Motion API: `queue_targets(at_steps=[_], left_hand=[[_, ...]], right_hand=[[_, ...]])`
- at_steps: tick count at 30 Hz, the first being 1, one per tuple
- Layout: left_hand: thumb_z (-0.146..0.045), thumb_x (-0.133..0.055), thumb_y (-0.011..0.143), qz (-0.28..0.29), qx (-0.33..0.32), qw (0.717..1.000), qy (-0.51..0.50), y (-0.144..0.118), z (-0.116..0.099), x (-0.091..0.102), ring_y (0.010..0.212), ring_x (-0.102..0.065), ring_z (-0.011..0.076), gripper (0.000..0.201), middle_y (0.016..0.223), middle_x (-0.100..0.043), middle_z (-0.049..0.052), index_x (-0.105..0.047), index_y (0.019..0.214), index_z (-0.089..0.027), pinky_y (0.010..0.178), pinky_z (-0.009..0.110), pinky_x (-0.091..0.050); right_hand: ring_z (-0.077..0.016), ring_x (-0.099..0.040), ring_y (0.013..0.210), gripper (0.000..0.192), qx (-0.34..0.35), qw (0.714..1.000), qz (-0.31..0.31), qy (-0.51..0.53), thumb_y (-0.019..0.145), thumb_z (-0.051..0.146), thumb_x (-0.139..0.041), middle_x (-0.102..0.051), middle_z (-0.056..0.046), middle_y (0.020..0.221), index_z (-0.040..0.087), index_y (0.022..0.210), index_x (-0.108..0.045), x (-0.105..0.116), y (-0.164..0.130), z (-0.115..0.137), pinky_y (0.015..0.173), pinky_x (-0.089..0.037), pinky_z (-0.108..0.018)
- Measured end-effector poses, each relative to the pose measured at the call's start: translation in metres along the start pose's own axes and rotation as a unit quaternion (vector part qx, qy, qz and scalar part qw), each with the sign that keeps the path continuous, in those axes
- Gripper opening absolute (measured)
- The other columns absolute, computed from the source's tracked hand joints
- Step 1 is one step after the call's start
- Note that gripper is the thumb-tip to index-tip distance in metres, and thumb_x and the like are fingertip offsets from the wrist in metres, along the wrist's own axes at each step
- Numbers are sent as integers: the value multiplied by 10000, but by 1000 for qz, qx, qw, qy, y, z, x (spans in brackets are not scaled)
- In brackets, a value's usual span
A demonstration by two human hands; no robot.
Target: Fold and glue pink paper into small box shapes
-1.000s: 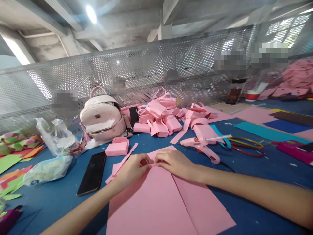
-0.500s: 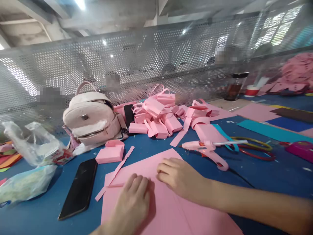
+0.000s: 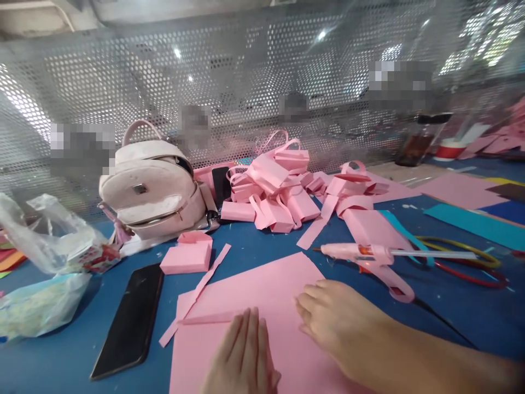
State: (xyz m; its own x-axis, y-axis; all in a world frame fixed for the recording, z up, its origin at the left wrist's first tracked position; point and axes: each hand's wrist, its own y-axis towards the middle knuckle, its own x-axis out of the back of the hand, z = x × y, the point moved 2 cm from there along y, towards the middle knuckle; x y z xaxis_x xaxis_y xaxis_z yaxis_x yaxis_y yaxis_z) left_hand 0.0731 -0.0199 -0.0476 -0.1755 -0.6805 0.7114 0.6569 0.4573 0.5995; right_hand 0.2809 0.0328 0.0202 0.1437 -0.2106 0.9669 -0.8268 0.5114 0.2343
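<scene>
A large pink paper sheet (image 3: pixel 262 284) lies on the blue table, with a folded edge running across its left part. My left hand (image 3: pixel 246 355) rests on its lower middle, fingers straight and side by side. On the sheet's right side lies my right hand (image 3: pixel 340 320), palm down with fingers slightly bent, pressing the paper. A narrow pink paper strip (image 3: pixel 200 287) crosses the sheet's left corner. Just beyond the sheet stands a small pink paper box (image 3: pixel 186 257). To the right of it lies a pink hot glue gun (image 3: pixel 369 257) with a clear glue stick in its back.
A black phone (image 3: pixel 129 323) and plastic bags (image 3: pixel 45 306) lie at left. A pale backpack (image 3: pixel 153 186) stands behind, beside a heap of small pink paper bags (image 3: pixel 270 191). Coloured sheets (image 3: pixel 476 224) and a dark jar (image 3: pixel 418 142) are at right. A perforated metal screen (image 3: pixel 246 82) borders the table.
Both hands have moved nearer to me across the sheet, the right one also to the right. My left fingers, curled before, are now straight. The view has tilted down slightly.
</scene>
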Motion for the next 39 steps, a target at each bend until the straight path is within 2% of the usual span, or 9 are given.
queue_targets(at_steps=[4,6,9,13,15,17,22,25,39], left_hand=[[-226,-420,982,-9,-12,1000,1,7,2,6,1003,-755,295,359,1082,-765,212,-685,1110,-20,855,358,-607],[-192,-420,978,-17,-13,1000,0,11,4,10,987,-757,304,341,1055,-770,214,-685,1096,-13,839,377,-604],[-142,-473,943,-35,-16,999,-25,21,9,19,913,-766,309,269,976,-786,192,-702,1036,-36,804,419,-596],[-100,-535,909,4,20,989,-146,40,27,33,706,-729,232,192,779,-769,104,-706,828,-133,707,373,-561],[-125,-509,920,103,86,962,-238,49,42,36,642,-687,207,253,678,-724,73,-694,753,-173,672,333,-523],[-161,-547,903,209,223,890,-339,56,59,36,760,-703,238,215,779,-758,92,-740,810,-180,714,321,-499],[-282,-661,861,274,276,815,-430,73,79,36,721,-707,204,171,782,-788,31,-809,825,-204,628,241,-483],[-336,-656,847,273,308,782,-467,79,77,36,653,-662,180,249,699,-762,31,-808,753,-163,565,225,-458],[-353,-652,770,232,431,748,-448,39,86,81,584,-581,151,301,653,-725,58,-755,625,-109,541,218,-421]], right_hand=[[-221,-588,651,216,-17,1000,-9,-9,868,96,-589,-658,-34,697,218,692,-614,-5,17,-2,605,-350,-364],[-239,-622,743,79,-71,997,-9,-5,868,221,-701,-694,-50,846,191,832,-636,-9,28,-5,613,-375,-345],[-216,-621,768,233,-113,990,15,83,829,308,-789,-683,-33,897,184,884,-599,-12,35,-8,625,-393,-308],[-180,-611,786,162,-151,964,43,213,861,244,-742,-668,10,855,200,859,-586,-7,33,-11,672,-394,-273],[-166,-587,750,129,-159,950,46,263,890,236,-685,-649,19,804,202,798,-600,-3,32,-11,647,-370,-260],[-157,-559,711,186,-174,929,38,325,915,282,-645,-633,19,762,202,749,-626,-1,33,-11,612,-343,-253],[-147,-488,659,255,-188,839,13,511,913,377,-631,-590,21,673,183,765,-704,-2,34,-4,590,-324,-254],[-134,-447,645,249,-188,811,-24,554,890,348,-648,-547,25,652,161,731,-685,2,32,-2,586,-316,-251],[-138,-510,614,291,-175,840,-50,510,833,404,-679,-600,2,640,154,685,-675,36,27,-19,562,-363,-243]])
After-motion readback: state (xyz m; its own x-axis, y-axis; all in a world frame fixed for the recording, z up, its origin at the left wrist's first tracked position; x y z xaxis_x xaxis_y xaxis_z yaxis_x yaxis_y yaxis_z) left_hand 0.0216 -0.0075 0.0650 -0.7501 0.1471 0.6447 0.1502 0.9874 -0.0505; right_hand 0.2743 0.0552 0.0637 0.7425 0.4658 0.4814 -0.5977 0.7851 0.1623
